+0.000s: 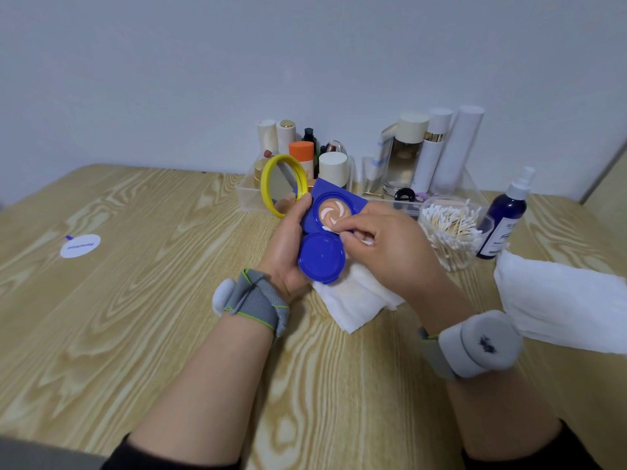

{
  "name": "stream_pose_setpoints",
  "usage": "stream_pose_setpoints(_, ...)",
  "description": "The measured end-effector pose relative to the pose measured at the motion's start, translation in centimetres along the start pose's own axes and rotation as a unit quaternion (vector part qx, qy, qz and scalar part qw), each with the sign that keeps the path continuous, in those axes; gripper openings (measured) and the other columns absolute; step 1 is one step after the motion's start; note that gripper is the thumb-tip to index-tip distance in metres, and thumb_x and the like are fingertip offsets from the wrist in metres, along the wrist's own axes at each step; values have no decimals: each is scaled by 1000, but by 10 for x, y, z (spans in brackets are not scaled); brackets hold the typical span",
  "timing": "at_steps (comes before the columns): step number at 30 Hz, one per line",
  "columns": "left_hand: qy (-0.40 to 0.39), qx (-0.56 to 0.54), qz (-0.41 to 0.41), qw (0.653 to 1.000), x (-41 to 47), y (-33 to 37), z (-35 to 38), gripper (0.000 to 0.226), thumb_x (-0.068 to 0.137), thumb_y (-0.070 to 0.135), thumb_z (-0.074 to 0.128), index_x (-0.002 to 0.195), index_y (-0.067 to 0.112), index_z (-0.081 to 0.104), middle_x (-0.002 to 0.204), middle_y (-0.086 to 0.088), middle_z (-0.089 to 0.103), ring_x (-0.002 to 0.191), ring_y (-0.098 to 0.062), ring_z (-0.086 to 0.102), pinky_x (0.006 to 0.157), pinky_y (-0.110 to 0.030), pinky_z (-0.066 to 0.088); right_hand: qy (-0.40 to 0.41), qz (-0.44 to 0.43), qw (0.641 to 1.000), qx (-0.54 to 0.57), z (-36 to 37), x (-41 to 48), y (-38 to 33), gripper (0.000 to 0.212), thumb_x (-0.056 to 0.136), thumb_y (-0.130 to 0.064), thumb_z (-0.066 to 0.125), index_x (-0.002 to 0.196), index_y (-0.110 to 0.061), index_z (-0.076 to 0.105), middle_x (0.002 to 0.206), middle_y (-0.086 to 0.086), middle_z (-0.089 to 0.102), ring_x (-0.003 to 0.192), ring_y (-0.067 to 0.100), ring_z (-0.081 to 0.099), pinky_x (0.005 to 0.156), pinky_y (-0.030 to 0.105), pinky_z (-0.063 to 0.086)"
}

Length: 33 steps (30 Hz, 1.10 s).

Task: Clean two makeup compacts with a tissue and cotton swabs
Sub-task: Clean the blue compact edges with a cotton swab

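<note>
I am gripping the open blue compact [334, 212] in my left hand [288, 245]; my right hand [390, 252] is pinching 1 cotton swab [327, 228] against its near rim.

Home dressing table [135, 300]: cosmetics bottles [403, 157].

Head-worn wide-angle view, forward-down, close over table [142, 300]

We note a royal-blue compact [322, 256], its pan tan with a pale pink swirl. Just left of it, a yellow-rimmed mirror [281, 184]. Under it, a white tissue [356, 300]. Right of it, white-tipped swabs [448, 228] on tan sticks, then a navy bottle [505, 212] with a white sprayer. The bench [135, 300] is pale wood with wavy grain.
</note>
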State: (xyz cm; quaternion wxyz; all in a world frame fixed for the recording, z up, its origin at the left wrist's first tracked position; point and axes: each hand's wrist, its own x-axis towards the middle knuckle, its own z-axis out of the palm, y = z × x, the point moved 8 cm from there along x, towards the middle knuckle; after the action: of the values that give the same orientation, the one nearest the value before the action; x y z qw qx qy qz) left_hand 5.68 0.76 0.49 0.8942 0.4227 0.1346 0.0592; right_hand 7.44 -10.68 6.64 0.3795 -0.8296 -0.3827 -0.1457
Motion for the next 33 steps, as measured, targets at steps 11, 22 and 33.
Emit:
stream_pose_setpoints(11, -1, 15, 1, 1000, 2, 2, -6, 36, 100, 43, 45, 96, 16, 68, 87, -7, 74, 70, -23, 70, 56, -36, 58, -13, 34, 999, -20, -10, 0, 12, 18, 86, -11, 63, 94, -20, 76, 71, -13, 48, 69, 0, 49, 63, 6, 34)
stream_pose_setpoints(22, -11, 6, -13, 1000, 3, 1, -4, 37, 100, 44, 46, 109, 14, 65, 93, -7, 73, 74, -23, 70, 61, -38, 58, -29, 14, 999, -5, -6, 0, 6, 21, 89, -15, 60, 101, -25, 75, 81, -12, 50, 75, -1, 49, 67, 11, 34)
stream_pose_setpoints(33, -23, 15, -8, 1000, 2, 1, -1, 37, 100, 43, 45, 101, 14, 67, 90, -7, 73, 74, -21, 69, 63, -37, 57, -36, 11, 999, -7, -4, -1, 1, 21, 90, -13, 60, 103, -20, 74, 85, -9, 51, 79, 4, 48, 70, 6, 34)
